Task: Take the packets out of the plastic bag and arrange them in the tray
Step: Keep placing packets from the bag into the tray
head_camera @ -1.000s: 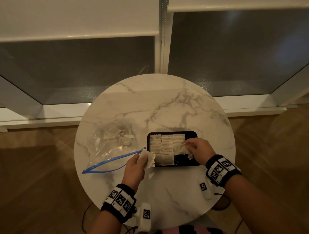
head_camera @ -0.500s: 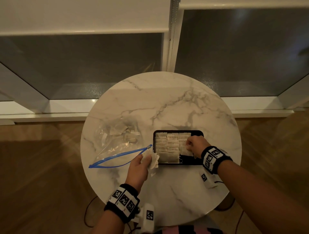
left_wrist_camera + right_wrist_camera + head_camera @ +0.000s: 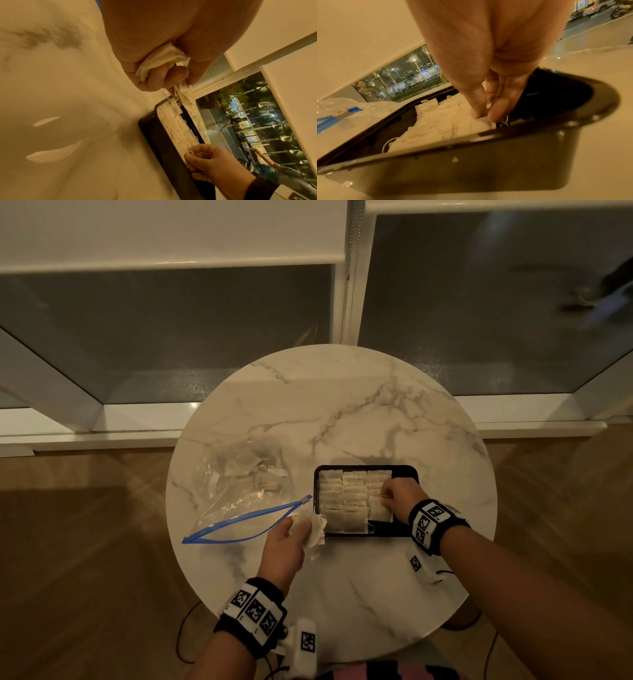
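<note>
Between the thumb and fingertips [image 3: 494, 113] of the right hand [image 3: 400, 496] a single white packet [image 3: 379, 508] is pinched, its lower edge already lowered onto the floor of the black tray [image 3: 407, 474] at the near end of the third column. A thin string can be seen looping out beside those fingers. Whether the packet has been fully seated cannot be told, since its far edge is hidden by the hand.

A small bunch of spare packets [image 3: 310, 527] is gripped in the curled fingers of the left hand [image 3: 286, 542], with strings dangling from the fist in the left wrist view; this hand is held just beside the tray's left wall, over the marble table [image 3: 342, 412].

Within the tray, two columns of overlapping packets [image 3: 342, 501] are seen filled from far edge to near edge, and a third column beside them is nearly complete — a strip of bare black floor is left along the right side. By that measure, the arranging is judged well past halfway.

Further left, the clear plastic bag [image 3: 239, 491] is laid flat on the table with its blue zip strip [image 3: 246, 518] gaping open toward the left hand. Several packets are still visible inside it, though their number cannot be counted through the crumpled film — so more withdrawals are judged to remain, besides the handful already held.
</note>
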A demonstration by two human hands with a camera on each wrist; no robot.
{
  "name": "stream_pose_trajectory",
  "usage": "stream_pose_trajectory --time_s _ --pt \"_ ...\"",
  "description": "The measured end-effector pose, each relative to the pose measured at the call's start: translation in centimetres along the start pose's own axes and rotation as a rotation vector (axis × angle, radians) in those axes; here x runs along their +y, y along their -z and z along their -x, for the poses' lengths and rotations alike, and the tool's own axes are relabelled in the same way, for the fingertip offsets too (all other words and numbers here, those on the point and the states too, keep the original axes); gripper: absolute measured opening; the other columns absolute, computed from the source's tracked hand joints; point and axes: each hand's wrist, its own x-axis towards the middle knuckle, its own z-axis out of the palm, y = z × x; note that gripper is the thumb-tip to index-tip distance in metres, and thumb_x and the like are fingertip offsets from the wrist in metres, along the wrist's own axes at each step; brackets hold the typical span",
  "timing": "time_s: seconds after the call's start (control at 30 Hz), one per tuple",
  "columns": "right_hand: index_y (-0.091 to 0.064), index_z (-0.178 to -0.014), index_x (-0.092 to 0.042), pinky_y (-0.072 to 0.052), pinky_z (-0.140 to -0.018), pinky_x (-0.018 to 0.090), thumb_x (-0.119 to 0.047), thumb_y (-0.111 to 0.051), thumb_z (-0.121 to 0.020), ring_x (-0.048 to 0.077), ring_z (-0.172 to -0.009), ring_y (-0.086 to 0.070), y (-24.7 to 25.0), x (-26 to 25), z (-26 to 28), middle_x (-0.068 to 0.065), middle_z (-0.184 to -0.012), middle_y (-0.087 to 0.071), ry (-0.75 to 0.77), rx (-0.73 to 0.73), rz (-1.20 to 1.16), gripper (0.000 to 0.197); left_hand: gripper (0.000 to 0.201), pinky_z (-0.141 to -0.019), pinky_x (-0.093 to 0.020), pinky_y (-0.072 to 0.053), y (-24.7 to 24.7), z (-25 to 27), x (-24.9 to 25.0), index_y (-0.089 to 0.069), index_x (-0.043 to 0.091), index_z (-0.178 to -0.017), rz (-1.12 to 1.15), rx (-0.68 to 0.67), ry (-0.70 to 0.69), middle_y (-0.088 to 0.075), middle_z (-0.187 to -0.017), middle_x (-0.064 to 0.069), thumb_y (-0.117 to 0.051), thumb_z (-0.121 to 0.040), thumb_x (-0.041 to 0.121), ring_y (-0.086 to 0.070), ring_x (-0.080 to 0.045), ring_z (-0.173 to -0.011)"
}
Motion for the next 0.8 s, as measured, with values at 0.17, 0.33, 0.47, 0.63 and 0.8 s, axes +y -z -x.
stream_pose_trajectory --time_s 0.17,0.33,0.47,0.63,0.8 --pt "-0.071 -0.098 -0.009 -0.048 -0.080 0.026 -0.015 -0.063 -0.091 0.023 -0.094 -0.063 -0.2 -0.2 -0.1 0.009 -0.100 -0.068 0.023 0.021 0.008 0.012 0.022 -0.045 -0.023 -0.032 -0.3 0.2 0.0 -0.071 0.016 -0.100 -0.011 -0.013 0.001 -0.052 -0.058 0.008 -0.055 -0.100 0.031 -0.037 -0.009 -0.048" --pt "-0.072 -0.099 -0.009 -0.051 -0.084 0.029 -0.015 -0.062 -0.092 0.024 -0.095 -0.064 -0.3 -0.2 -0.3 0.010 -0.100 -0.069 0.032 0.028 0.010 0.014 0.023 -0.047 -0.025 -0.032 -0.6 0.2 -0.1 -0.071 0.016 -0.098 -0.033 -0.018 -0.001 -0.053 -0.060 0.007 -0.056 -0.100 0.032 -0.037 -0.011 -0.051" --pt "-0.070 -0.102 -0.010 -0.048 -0.079 0.025 -0.014 -0.062 -0.091 0.022 -0.095 -0.063 -0.1 -0.1 -0.4 0.009 -0.103 -0.068 0.029 0.044 -0.001 0.014 0.022 -0.047 -0.025 -0.031 -0.9 0.3 0.0 -0.071 0.015 -0.096 -0.037 -0.022 -0.004 -0.054 -0.059 0.007 -0.056 -0.100 0.030 -0.038 -0.010 -0.051" --pt "-0.065 -0.107 -0.012 -0.049 -0.080 0.028 -0.016 -0.064 -0.089 0.020 -0.090 -0.059 0.7 0.2 0.2 0.004 -0.100 -0.058 0.026 0.153 -0.090 0.018 0.022 -0.046 -0.025 -0.031 -1.4 0.3 0.4 -0.070 0.013 -0.096 -0.035 -0.023 0.001 -0.053 -0.061 0.004 -0.056 -0.100 0.029 -0.038 -0.012 -0.052" --pt "-0.066 -0.100 -0.020 -0.058 -0.072 0.035 -0.023 -0.065 -0.090 0.020 -0.073 -0.065 1.8 -0.7 2.4 0.003 -0.082 -0.065 -0.032 0.268 -0.451 0.011 0.021 -0.045 -0.025 -0.028 -2.3 0.9 1.5 -0.066 0.013 -0.093 0.006 -0.092 -0.004 -0.050 -0.058 0.003 -0.055 -0.101 0.030 -0.035 -0.013 -0.051"
